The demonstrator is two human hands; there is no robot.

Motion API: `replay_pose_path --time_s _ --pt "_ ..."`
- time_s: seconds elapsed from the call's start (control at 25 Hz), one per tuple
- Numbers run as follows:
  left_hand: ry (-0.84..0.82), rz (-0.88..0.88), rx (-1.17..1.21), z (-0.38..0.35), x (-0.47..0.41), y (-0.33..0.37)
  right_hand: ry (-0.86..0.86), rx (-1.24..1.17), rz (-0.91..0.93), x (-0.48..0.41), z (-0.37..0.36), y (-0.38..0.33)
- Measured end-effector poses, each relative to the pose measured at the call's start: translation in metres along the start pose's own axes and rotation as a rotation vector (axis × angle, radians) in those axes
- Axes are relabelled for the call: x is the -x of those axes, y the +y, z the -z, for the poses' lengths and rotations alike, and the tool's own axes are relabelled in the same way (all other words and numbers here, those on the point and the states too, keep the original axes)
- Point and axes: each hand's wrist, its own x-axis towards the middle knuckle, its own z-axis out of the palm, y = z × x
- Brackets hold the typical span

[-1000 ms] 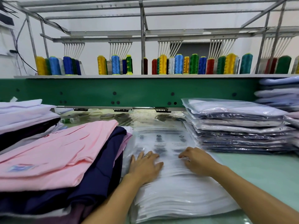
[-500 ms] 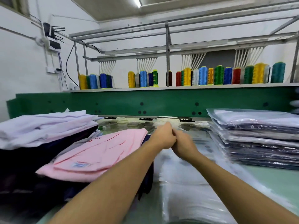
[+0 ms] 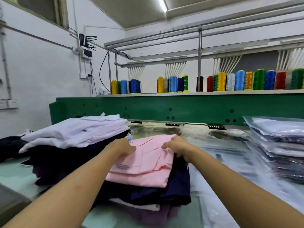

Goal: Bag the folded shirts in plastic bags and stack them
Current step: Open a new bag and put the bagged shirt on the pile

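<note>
A folded pink shirt point(image 3: 148, 163) lies on top of a pile of navy and purple shirts point(image 3: 174, 191) in the middle of the table. My left hand point(image 3: 123, 148) holds its left edge with fingers curled onto the cloth. At the shirt's far right edge, my right hand point(image 3: 176, 146) grips with fingers on top and the thumb tucked under. Flat empty plastic bags point(image 3: 218, 155) lie just right of the pile. A stack of bagged shirts point(image 3: 278, 145) stands at the far right.
A second pile with white shirts point(image 3: 77, 134) over dark ones sits at the left. The green machine beam point(image 3: 164, 109) runs across the back, with thread cones point(image 3: 238, 80) on the shelf above. Small rings and clips point(image 3: 158, 128) lie under the beam. The pale green table point(image 3: 14, 173) shows at the left.
Both hands left the flat plastic bags, met briefly above the table, then moved left onto the pink shirt. The view has swung up and to the left.
</note>
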Motion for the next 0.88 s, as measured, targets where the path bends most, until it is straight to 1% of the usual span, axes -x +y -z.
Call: replay_pose_path --time_s 0.08,0.24,0.32,0.44,0.52,0.56,0.6,0.68,0.76,0.84,0.88 --pt "0.004 0.039 0.011 -0.007 -0.003 -0.015 0.016 -0.140 0.038 -0.003 -0.010 0.003" --pt "-0.019 0.066 0.078 -0.012 -0.006 -0.027 0.178 -0.421 0.120 -0.010 -0.020 -0.008" --pt "-0.011 0.065 0.146 -0.008 -0.007 -0.028 0.212 -0.533 0.140 -0.013 -0.015 -0.020" --pt "-0.013 0.067 0.273 0.000 -0.011 -0.028 0.301 -0.571 0.179 -0.015 0.007 -0.036" --pt "-0.034 0.056 0.343 0.001 -0.013 -0.024 0.344 -0.501 0.176 -0.017 0.023 -0.034" --pt "-0.057 0.053 0.372 0.000 -0.013 -0.021 0.331 -0.427 0.144 -0.017 0.030 -0.028" --pt "-0.077 0.050 0.387 -0.002 -0.013 -0.017 0.270 -0.423 0.093 -0.019 0.034 -0.018" --pt "-0.093 0.043 0.382 -0.003 -0.012 -0.012 0.027 -0.581 -0.056 -0.012 0.035 0.003" --pt "-0.093 0.049 0.392 0.000 -0.010 -0.009 -0.152 -0.577 -0.061 -0.006 0.038 0.019" --pt "-0.072 0.033 0.411 0.008 -0.007 -0.005 -0.245 -0.530 -0.018 -0.003 0.042 0.027" --pt "-0.057 -0.002 0.424 0.012 -0.005 -0.002 -0.261 -0.493 -0.010 -0.002 0.042 0.027"
